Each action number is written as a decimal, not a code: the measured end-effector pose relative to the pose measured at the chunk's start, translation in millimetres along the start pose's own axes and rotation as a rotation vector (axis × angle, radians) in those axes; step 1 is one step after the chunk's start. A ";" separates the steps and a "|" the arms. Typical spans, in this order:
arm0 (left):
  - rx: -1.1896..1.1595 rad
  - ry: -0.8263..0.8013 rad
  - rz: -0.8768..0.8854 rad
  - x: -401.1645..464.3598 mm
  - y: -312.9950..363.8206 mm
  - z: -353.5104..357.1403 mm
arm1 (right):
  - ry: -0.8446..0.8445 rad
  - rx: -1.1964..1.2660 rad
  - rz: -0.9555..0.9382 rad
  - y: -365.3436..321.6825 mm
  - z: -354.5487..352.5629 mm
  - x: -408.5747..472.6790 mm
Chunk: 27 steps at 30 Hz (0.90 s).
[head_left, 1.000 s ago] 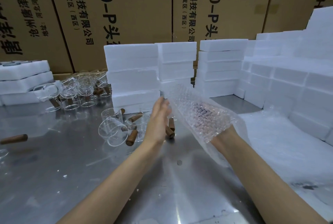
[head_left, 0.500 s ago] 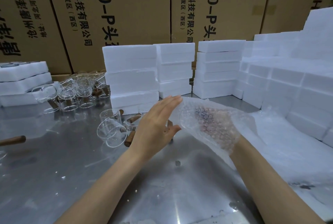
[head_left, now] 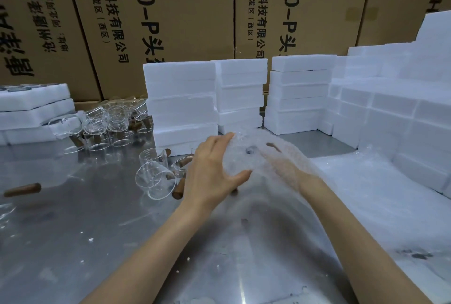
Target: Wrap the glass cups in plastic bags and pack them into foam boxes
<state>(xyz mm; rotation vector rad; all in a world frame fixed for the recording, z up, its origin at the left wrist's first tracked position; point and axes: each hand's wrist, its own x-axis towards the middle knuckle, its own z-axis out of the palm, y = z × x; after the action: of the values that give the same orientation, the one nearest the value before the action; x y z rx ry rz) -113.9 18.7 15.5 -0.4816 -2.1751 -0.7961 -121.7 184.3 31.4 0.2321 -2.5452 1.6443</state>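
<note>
now bubble bag (head_left: pixel 246 157) between hands (head_left: pixel 249 169).

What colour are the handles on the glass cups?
Brown, wood-like; the head view shows it on the handle of the nearest glass cup.

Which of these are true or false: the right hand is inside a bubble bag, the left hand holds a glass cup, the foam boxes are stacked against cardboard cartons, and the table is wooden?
1. The right hand is inside the bubble bag. True.
2. The left hand holds a glass cup. False: it grips the bag; the nearest glass cup lies on the table.
3. White foam boxes stand stacked before cardboard cartons. True.
4. The table is wooden. False: it is shiny metal.
</note>
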 end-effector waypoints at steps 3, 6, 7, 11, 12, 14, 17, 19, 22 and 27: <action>0.026 0.089 -0.089 5.7 -6.2 -3.6 | 0.269 -0.076 -0.318 -10.6 -4.1 -8.7; -0.146 0.139 -0.308 10.3 -7.0 -6.4 | 0.690 -0.041 -0.595 -21.7 -6.9 -20.1; -0.249 0.140 -0.389 11.4 -5.8 -6.7 | 0.829 -0.025 -0.630 -23.8 -8.9 -20.4; -0.601 0.106 -0.554 13.0 2.4 -8.5 | 0.861 0.265 -0.442 -22.3 -19.0 -14.1; -0.648 0.090 -0.546 13.1 4.6 -9.3 | 0.768 0.330 -0.371 -20.5 -19.4 -12.7; -0.694 0.020 -0.497 12.5 8.5 -10.3 | 0.561 0.392 -0.270 -16.9 -18.3 -10.3; -0.752 -0.141 -0.423 9.6 11.3 -7.4 | 0.345 0.345 -0.200 -10.2 -14.6 -5.9; -0.782 -0.227 -0.389 6.5 10.3 -3.5 | 0.338 0.277 -0.200 -8.5 -13.6 -3.9; -0.776 -0.344 -0.356 1.0 6.9 4.1 | 0.356 0.289 -0.165 -7.8 -13.7 -4.7; -0.692 -0.404 -0.293 -6.6 3.2 15.6 | 0.384 0.231 -0.178 -5.9 -12.8 -3.6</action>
<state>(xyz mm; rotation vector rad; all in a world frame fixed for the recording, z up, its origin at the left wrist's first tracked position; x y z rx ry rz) -116.1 31.1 3.7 -0.7186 -2.3200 -1.7633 -117.1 193.7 41.4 0.1383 -2.0009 1.7179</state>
